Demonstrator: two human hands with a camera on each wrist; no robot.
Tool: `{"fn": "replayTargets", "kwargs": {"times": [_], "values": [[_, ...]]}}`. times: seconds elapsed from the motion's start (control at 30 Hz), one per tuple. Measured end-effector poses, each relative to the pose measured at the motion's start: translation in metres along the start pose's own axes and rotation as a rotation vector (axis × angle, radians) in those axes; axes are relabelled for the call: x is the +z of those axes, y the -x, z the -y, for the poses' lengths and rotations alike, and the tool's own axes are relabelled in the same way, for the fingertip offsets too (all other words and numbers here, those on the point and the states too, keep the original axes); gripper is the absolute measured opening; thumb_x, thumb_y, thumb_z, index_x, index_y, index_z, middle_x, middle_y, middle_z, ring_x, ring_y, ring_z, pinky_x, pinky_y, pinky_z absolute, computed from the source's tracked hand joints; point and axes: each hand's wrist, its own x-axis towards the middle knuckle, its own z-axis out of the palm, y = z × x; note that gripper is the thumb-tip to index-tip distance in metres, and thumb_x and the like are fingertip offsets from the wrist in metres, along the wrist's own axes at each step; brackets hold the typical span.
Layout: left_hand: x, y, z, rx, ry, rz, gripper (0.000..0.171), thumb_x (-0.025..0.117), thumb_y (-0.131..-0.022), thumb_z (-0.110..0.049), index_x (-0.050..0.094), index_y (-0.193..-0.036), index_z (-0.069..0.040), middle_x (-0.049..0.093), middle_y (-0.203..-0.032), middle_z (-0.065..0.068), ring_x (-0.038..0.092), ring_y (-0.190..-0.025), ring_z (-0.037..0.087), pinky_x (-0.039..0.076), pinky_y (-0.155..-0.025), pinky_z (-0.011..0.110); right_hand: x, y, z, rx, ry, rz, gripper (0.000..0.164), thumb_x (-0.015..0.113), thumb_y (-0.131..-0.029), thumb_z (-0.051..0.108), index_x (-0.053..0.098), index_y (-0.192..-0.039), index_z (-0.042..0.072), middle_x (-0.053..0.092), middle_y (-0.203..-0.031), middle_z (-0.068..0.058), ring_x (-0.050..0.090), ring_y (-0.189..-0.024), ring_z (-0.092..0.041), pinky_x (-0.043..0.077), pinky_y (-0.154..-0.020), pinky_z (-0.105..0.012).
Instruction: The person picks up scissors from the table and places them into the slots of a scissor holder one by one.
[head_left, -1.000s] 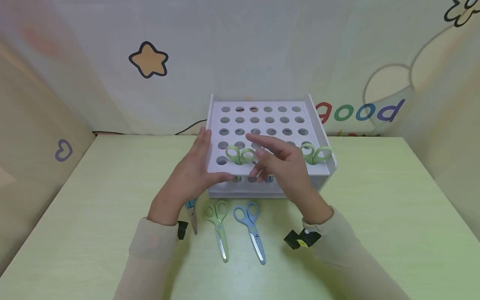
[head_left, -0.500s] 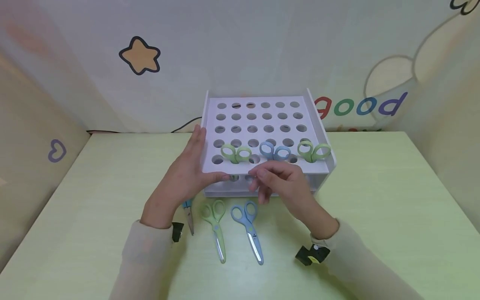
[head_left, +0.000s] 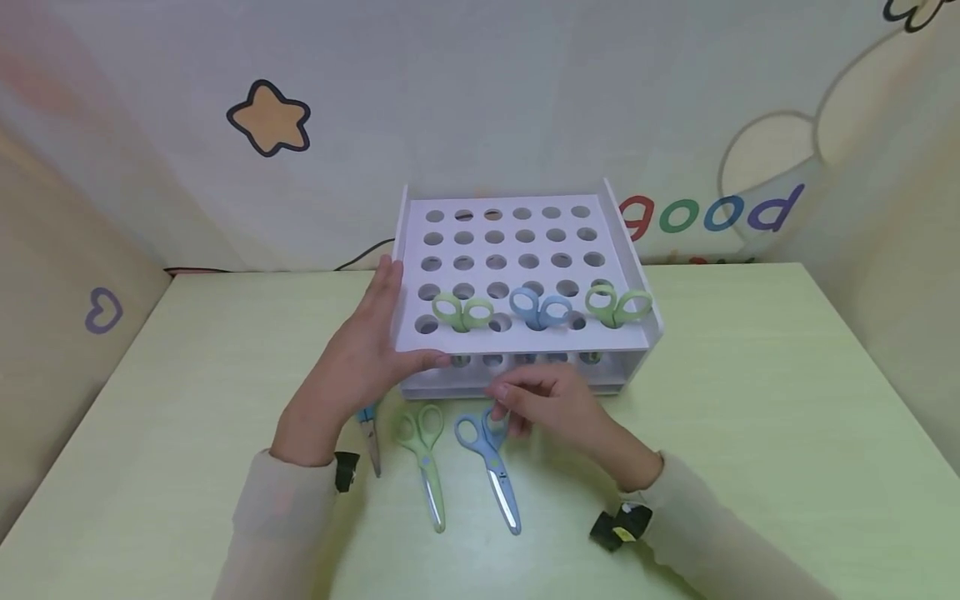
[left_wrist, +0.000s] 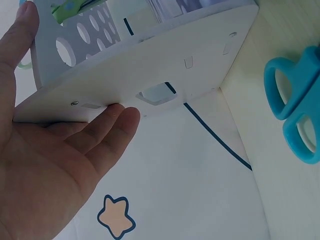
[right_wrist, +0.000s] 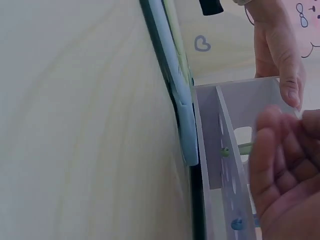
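My left hand (head_left: 341, 379) holds the left side of a white two-tier rack (head_left: 517, 342) with round holes. Its thumb lies on the front edge and its fingers run along the outer side panel (left_wrist: 165, 60). Handles of green scissors (head_left: 462, 322), blue scissors (head_left: 533, 318) and another green pair (head_left: 615, 317) stand up from the front row. Nothing is in my right hand (head_left: 558, 408), loosely curled just above the handles of blue scissors (head_left: 492, 458) on the table. Beside these lie green scissors (head_left: 428, 467).
Teal-handled scissors (head_left: 370, 429) lie left of the green pair, partly hidden by my left hand in the head view; their handles (left_wrist: 306, 82) show in the left wrist view. A dark cable (head_left: 363, 253) runs behind the rack. A printed wall sheet (head_left: 480, 100) backs the table.
My right hand has come down and toward me from the rack's front row to above the blue scissors on the table, uncovering the blue pair in the rack. My left hand stays put.
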Motion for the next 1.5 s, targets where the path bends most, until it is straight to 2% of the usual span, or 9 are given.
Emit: {"fn": "replayTargets", "kwargs": {"times": [0.07, 0.17, 0.3, 0.5, 0.7, 1.07, 1.2, 1.37, 1.5], "values": [[0.001, -0.001, 0.000, -0.003, -0.001, 0.009, 0.126, 0.089, -0.078, -0.040, -0.001, -0.164, -0.022, -0.010, -0.168, -0.005, 0.021, -0.150, 0.030, 0.033, -0.112, 0.051, 0.000, 0.001, -0.003, 0.007, 0.048, -0.003, 0.017, 0.064, -0.099, 0.005, 0.073, -0.101, -0.009, 0.065, -0.069, -0.013, 0.058, -0.056, -0.022, 0.049, -0.053, -0.026], [0.002, -0.002, -0.002, -0.010, 0.000, 0.020, 0.126, 0.089, -0.078, -0.040, -0.001, -0.164, -0.023, -0.010, -0.168, -0.006, 0.016, -0.152, 0.029, 0.030, -0.114, 0.051, 0.000, 0.004, -0.009, 0.057, 0.084, 0.015, 0.018, 0.062, -0.100, 0.007, 0.073, -0.105, -0.006, 0.059, -0.062, -0.009, 0.054, -0.051, -0.019, 0.045, -0.049, -0.026], [0.002, -0.004, -0.005, -0.015, 0.002, 0.024, 0.126, 0.089, -0.077, -0.040, 0.000, -0.164, -0.023, -0.010, -0.168, -0.005, 0.016, -0.152, 0.029, 0.031, -0.114, 0.050, -0.003, 0.009, -0.018, 0.175, 0.092, 0.076, 0.026, 0.059, -0.100, 0.005, 0.068, -0.123, -0.003, 0.060, -0.062, -0.008, 0.056, -0.044, -0.019, 0.048, -0.042, -0.030], [0.002, -0.005, -0.006, -0.019, 0.003, 0.026, 0.128, 0.090, -0.076, -0.042, -0.001, -0.164, -0.022, -0.010, -0.168, -0.005, 0.018, -0.151, 0.029, 0.032, -0.113, 0.050, -0.006, 0.013, -0.025, 0.313, 0.134, 0.183, 0.046, 0.062, -0.099, 0.010, 0.056, -0.144, 0.013, 0.061, -0.060, -0.010, 0.054, -0.036, -0.017, 0.045, -0.036, -0.032], [0.001, -0.004, -0.004, -0.015, -0.003, 0.027, 0.127, 0.089, -0.076, -0.041, 0.000, -0.164, -0.022, -0.009, -0.169, -0.002, 0.018, -0.151, 0.031, 0.032, -0.113, 0.051, -0.006, 0.012, -0.028, 0.339, 0.135, 0.208, 0.048, 0.065, -0.098, 0.010, 0.055, -0.145, 0.017, 0.060, -0.058, -0.009, 0.054, -0.036, -0.017, 0.045, -0.035, -0.031], [0.005, -0.005, -0.004, -0.010, 0.015, 0.025, 0.126, 0.089, -0.077, -0.041, 0.000, -0.164, -0.022, -0.011, -0.168, -0.007, 0.015, -0.152, 0.028, 0.029, -0.115, 0.049, -0.018, 0.023, -0.026, 0.381, 0.159, 0.233, 0.045, 0.065, -0.097, 0.009, 0.054, -0.141, 0.010, 0.061, -0.063, -0.010, 0.056, -0.038, -0.020, 0.048, -0.037, -0.036], [0.004, -0.005, -0.008, 0.001, 0.000, 0.017, 0.126, 0.089, -0.077, -0.042, 0.000, -0.164, -0.022, -0.009, -0.168, -0.005, 0.015, -0.152, 0.028, 0.030, -0.115, 0.049, -0.021, 0.025, -0.025, 0.385, 0.164, 0.236, 0.051, 0.066, -0.097, 0.010, 0.052, -0.146, 0.014, 0.061, -0.063, -0.010, 0.055, -0.037, -0.019, 0.047, -0.037, -0.034], [0.001, -0.003, -0.006, -0.010, -0.011, 0.011, 0.127, 0.089, -0.076, -0.044, 0.000, -0.164, -0.020, -0.010, -0.168, -0.004, 0.017, -0.151, 0.029, 0.031, -0.114, 0.050, -0.017, 0.021, -0.021, 0.385, 0.225, 0.273, 0.057, 0.069, -0.095, 0.012, 0.053, -0.148, 0.023, 0.056, -0.055, -0.007, 0.047, -0.033, -0.014, 0.042, -0.035, -0.029], [0.000, -0.001, -0.003, -0.023, -0.009, 0.011, 0.127, 0.089, -0.076, -0.044, -0.001, -0.164, -0.021, -0.011, -0.168, -0.005, 0.016, -0.151, 0.031, 0.030, -0.114, 0.052, -0.012, 0.018, -0.019, 0.373, 0.255, 0.285, 0.052, 0.067, -0.095, 0.008, 0.056, -0.144, 0.021, 0.054, -0.052, -0.006, 0.046, -0.032, -0.013, 0.040, -0.034, -0.028]]}}
